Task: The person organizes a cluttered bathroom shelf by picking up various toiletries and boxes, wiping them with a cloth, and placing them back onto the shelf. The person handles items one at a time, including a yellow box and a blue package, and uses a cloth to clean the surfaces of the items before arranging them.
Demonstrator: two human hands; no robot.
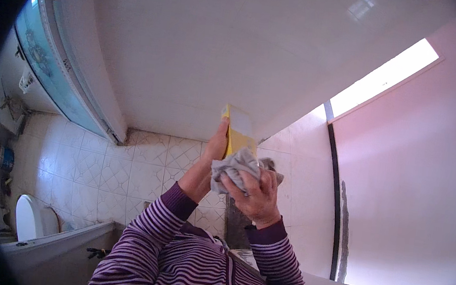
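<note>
A yellow box (235, 135) with a pale panel on its face is held up in front of my chest. My left hand (217, 141) grips it along its left side, thumb near the upper edge. Bunched grey cloth (235, 170) lies against the lower end of the box. The fingers of my right hand (258, 196) are curled into this cloth and press it there. The cloth hides the bottom of the box and part of my right fingertips.
A plain pale wall (204, 55) rises ahead. At left are a sliding glass door (51, 66) and a white toilet (33, 219). Patterned tiles (148, 153) cover the floor. A door edge with a handle (97, 252) is at lower left; a bright window (384, 76) is at right.
</note>
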